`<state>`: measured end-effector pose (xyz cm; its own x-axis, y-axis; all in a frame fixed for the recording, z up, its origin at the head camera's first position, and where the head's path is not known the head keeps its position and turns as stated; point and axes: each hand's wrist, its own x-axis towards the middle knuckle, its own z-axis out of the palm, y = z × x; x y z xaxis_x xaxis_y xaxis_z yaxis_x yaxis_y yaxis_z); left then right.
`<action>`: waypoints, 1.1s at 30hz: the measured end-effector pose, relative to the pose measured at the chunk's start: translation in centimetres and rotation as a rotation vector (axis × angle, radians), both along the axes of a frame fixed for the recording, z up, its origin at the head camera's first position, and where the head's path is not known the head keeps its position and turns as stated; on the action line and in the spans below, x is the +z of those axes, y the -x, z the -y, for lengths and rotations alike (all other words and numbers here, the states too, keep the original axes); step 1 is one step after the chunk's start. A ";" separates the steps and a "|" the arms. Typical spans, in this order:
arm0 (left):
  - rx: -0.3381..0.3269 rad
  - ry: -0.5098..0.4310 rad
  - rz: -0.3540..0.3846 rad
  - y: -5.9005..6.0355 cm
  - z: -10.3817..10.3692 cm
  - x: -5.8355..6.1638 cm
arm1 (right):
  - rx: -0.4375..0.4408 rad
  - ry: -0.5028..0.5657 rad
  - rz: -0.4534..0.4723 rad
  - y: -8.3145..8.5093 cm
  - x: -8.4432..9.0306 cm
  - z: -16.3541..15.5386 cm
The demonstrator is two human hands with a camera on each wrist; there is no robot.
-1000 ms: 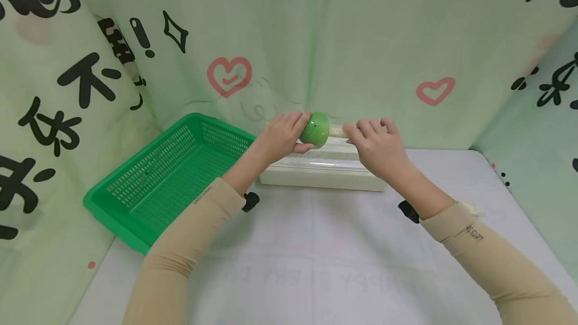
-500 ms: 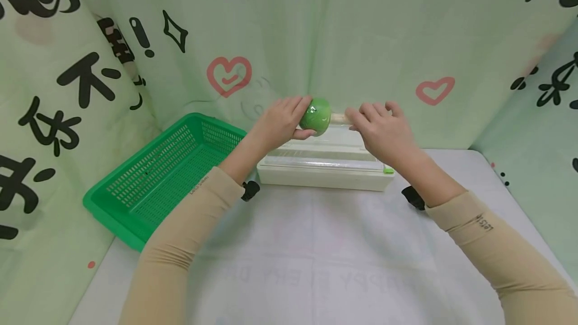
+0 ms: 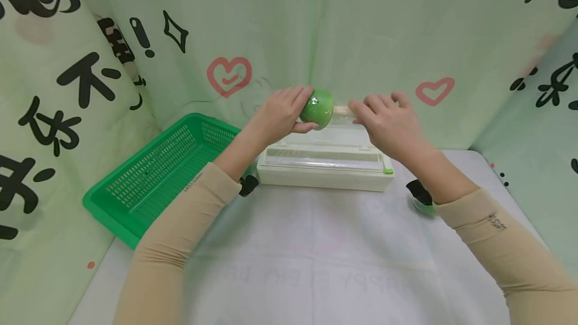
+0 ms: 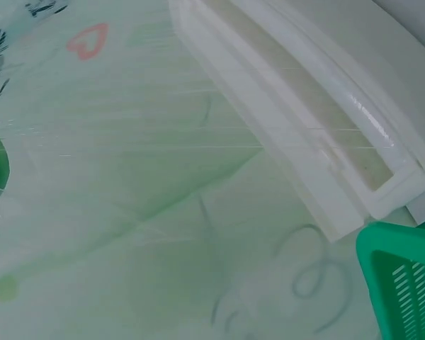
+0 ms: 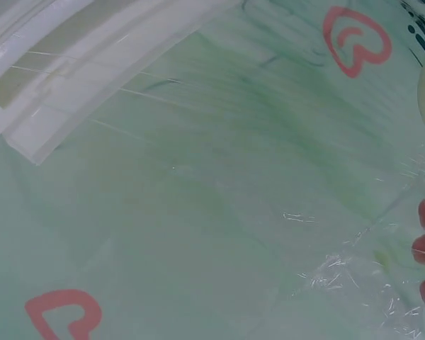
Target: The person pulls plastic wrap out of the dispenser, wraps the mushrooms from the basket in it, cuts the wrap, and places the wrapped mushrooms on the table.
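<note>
Both hands hold one green toy; one basket.

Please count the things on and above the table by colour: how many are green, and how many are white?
Green: 2, the basket and the round toy head that the left hand grips.
White or cream: 2, the film dispenser box and the toy's pale handle under the right hand.
Total: 4

Both hands, left hand and right hand, now hold the green ball higher above the white dispenser box. More clear film stretches up from it.
</note>
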<state>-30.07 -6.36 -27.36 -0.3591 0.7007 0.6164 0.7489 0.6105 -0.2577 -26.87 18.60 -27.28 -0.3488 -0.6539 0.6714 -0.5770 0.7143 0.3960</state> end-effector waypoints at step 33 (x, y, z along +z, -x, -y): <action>-0.165 0.068 0.029 -9.6 1.4 -8.5 | 0.019 -0.018 0.281 -12.8 -6.7 1.3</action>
